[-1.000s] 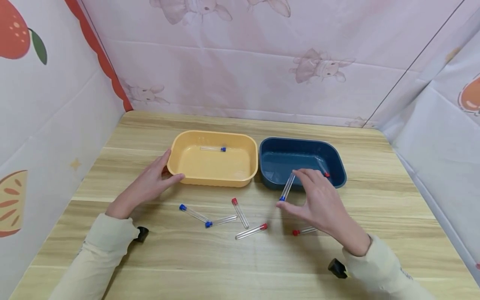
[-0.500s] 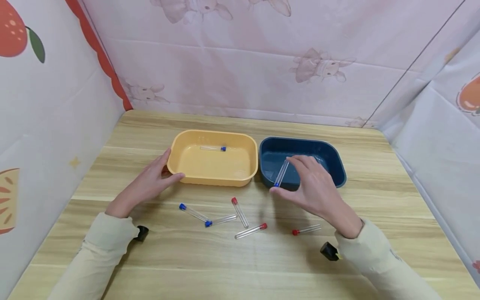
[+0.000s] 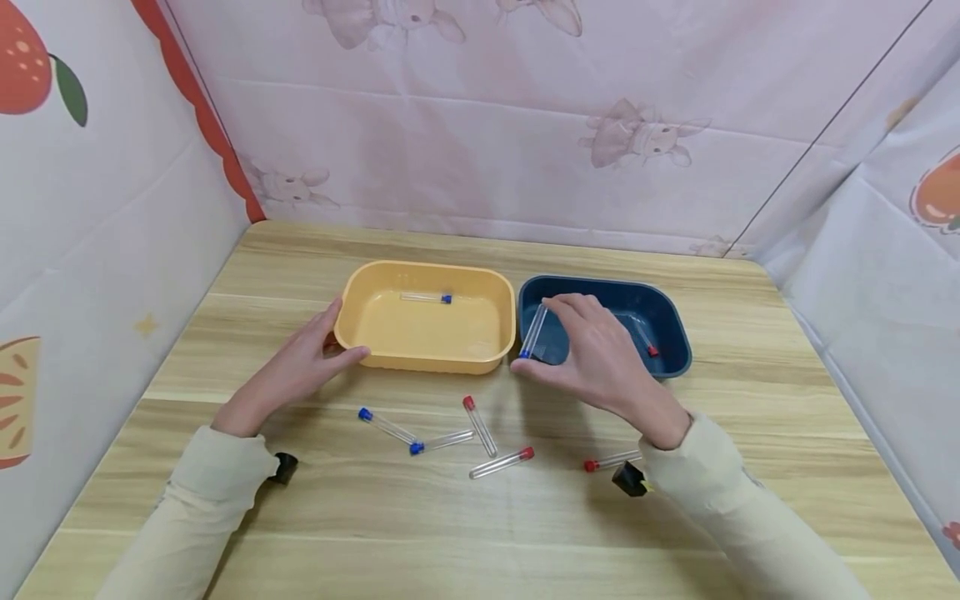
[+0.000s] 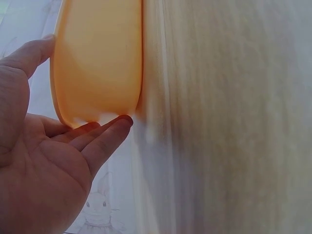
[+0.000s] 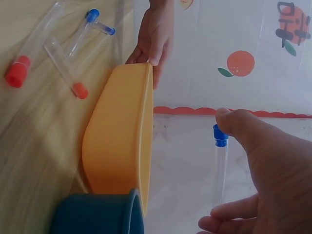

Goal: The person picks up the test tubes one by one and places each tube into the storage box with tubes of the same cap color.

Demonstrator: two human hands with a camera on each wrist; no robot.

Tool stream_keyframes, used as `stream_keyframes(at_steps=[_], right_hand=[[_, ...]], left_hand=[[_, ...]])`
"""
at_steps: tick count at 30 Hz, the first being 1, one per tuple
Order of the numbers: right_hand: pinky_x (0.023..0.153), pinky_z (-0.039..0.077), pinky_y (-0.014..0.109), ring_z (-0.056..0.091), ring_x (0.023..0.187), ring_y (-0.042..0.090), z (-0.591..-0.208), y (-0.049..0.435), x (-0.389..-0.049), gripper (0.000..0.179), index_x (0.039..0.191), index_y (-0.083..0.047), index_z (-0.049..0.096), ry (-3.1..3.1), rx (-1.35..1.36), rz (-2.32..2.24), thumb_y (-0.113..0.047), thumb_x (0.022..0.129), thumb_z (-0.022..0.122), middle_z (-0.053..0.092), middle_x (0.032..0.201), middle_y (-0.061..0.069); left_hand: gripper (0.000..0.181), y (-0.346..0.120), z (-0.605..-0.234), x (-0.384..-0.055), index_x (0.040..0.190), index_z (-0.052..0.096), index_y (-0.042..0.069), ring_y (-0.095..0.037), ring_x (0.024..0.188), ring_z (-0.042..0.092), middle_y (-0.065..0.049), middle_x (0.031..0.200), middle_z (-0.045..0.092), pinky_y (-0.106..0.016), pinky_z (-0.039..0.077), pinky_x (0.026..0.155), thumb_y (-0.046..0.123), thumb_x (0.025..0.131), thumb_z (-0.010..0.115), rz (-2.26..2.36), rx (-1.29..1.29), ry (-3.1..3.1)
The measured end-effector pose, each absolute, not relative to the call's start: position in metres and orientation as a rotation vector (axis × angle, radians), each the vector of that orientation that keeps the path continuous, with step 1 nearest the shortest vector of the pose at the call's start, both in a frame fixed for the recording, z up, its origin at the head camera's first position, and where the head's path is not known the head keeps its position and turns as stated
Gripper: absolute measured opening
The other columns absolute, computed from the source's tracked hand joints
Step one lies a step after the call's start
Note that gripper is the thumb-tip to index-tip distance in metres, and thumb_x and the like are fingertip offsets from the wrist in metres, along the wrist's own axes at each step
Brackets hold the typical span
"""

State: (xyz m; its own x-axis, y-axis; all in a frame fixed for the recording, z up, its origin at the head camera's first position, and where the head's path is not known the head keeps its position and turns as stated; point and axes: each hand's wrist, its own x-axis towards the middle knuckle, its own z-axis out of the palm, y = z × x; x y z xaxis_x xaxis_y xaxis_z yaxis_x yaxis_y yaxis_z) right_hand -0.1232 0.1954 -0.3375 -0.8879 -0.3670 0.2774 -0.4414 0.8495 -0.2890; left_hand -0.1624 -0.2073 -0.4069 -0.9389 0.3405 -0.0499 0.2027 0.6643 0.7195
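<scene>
My right hand (image 3: 600, 358) pinches a clear test tube (image 3: 533, 332) lengthwise over the left end of the dark blue bin (image 3: 607, 287). In the right wrist view, the thumb presses the tube's blue cap (image 5: 221, 135) and fingertips meet its other end. My left hand (image 3: 296, 367) rests against the left end of the yellow bin (image 3: 427, 364). Its thumb touches the rim and its fairly straight fingers (image 4: 105, 141) touch the outer wall. One blue-capped tube (image 3: 425, 297) lies inside the yellow bin. Inside the blue bin lies a red-capped tube (image 3: 645, 337).
In front of the bins, several loose tubes lie on the wooden table (image 3: 390, 533). Two have blue caps, one (image 3: 386, 426) touching or nearly touching the other (image 3: 447, 441). Red-capped tubes (image 3: 501, 463) lie farther right, one (image 3: 613, 460) beside the right wrist camera (image 3: 630, 479).
My right hand has moved left and away from me with the blue-capped test tube, from the blue bin's front edge to its left end. My left hand stays at the yellow bin.
</scene>
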Motion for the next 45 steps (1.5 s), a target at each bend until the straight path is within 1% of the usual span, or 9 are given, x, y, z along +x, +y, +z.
stream_keyframes(at_steps=[6, 13, 22, 27, 33, 37, 40, 45], right_hand=[[0.104, 0.048, 0.057, 0.052, 0.13, 0.036, -0.336, 0.184, -0.134, 0.094, 0.141, -0.001, 0.06, -2.81, 0.652, 0.509, -0.066, 0.077, 0.081, 0.057, 0.142, 0.02], [0.105, 0.048, 0.054, 0.053, 0.128, 0.035, -0.334, 0.169, -0.147, 0.094, 0.141, 0.001, 0.06, -2.806, 0.722, 0.504, -0.065, 0.078, 0.08, 0.059, 0.14, 0.019], [0.111, 0.043, 0.054, 0.05, 0.133, 0.036, -0.336, 0.153, -0.166, 0.095, 0.145, 0.001, 0.057, -2.851, 0.771, 0.51, -0.067, 0.081, 0.077, 0.054, 0.146, 0.02], [0.113, 0.041, 0.053, 0.049, 0.136, 0.036, -0.336, 0.142, -0.176, 0.094, 0.146, 0.0, 0.056, -2.865, 0.791, 0.51, -0.067, 0.081, 0.076, 0.053, 0.148, 0.019], [0.113, 0.041, 0.052, 0.048, 0.137, 0.036, -0.333, 0.127, -0.186, 0.093, 0.146, 0.0, 0.055, -2.857, 0.848, 0.508, -0.065, 0.084, 0.076, 0.053, 0.149, 0.019], [0.115, 0.04, 0.051, 0.047, 0.138, 0.035, -0.332, 0.12, -0.192, 0.092, 0.147, 0.0, 0.054, -2.87, 0.866, 0.491, -0.066, 0.085, 0.074, 0.053, 0.149, 0.019], [0.116, 0.039, 0.05, 0.048, 0.138, 0.034, -0.332, 0.115, -0.197, 0.092, 0.147, -0.001, 0.055, -2.884, 0.869, 0.473, -0.067, 0.085, 0.073, 0.054, 0.148, 0.018], [0.116, 0.038, 0.049, 0.047, 0.138, 0.034, -0.335, 0.106, -0.203, 0.092, 0.148, -0.002, 0.053, -2.905, 0.893, 0.463, -0.068, 0.086, 0.072, 0.053, 0.149, 0.017]], left_hand=[[0.099, -0.208, -0.407, -0.162, 0.165, -0.001, 0.005, -0.039, 0.145, 0.039, -0.027, 0.165, 0.022, -0.055, 0.037, 0.115, 0.044, 0.102, 0.064, 1.171, 0.485, 2.683], [0.099, -0.207, -0.408, -0.162, 0.165, -0.001, 0.004, -0.039, 0.145, 0.04, -0.027, 0.165, 0.022, -0.055, 0.037, 0.115, 0.045, 0.103, 0.064, 1.178, 0.489, 2.681], [0.098, -0.208, -0.409, -0.163, 0.165, -0.001, 0.004, -0.038, 0.145, 0.04, -0.026, 0.166, 0.021, -0.053, 0.038, 0.115, 0.043, 0.103, 0.064, 1.199, 0.5, 2.671], [0.099, -0.208, -0.408, -0.163, 0.165, -0.001, 0.003, -0.039, 0.144, 0.041, -0.028, 0.165, 0.022, -0.055, 0.038, 0.114, 0.045, 0.103, 0.063, 1.183, 0.484, 2.676], [0.099, -0.208, -0.407, -0.163, 0.165, -0.001, 0.003, -0.038, 0.141, 0.044, -0.028, 0.163, 0.024, -0.054, 0.039, 0.114, 0.044, 0.103, 0.064, 1.184, 0.47, 2.669], [0.099, -0.207, -0.406, -0.163, 0.165, -0.001, 0.005, -0.037, 0.142, 0.042, -0.027, 0.164, 0.024, -0.054, 0.038, 0.115, 0.046, 0.102, 0.064, 1.192, 0.464, 2.66], [0.099, -0.207, -0.406, -0.163, 0.166, -0.001, 0.005, -0.037, 0.145, 0.039, -0.026, 0.166, 0.021, -0.055, 0.036, 0.116, 0.047, 0.102, 0.063, 1.187, 0.456, 2.662], [0.1, -0.208, -0.407, -0.163, 0.165, -0.001, 0.002, -0.038, 0.144, 0.039, -0.028, 0.165, 0.021, -0.055, 0.036, 0.116, 0.047, 0.102, 0.063, 1.174, 0.452, 2.667]])
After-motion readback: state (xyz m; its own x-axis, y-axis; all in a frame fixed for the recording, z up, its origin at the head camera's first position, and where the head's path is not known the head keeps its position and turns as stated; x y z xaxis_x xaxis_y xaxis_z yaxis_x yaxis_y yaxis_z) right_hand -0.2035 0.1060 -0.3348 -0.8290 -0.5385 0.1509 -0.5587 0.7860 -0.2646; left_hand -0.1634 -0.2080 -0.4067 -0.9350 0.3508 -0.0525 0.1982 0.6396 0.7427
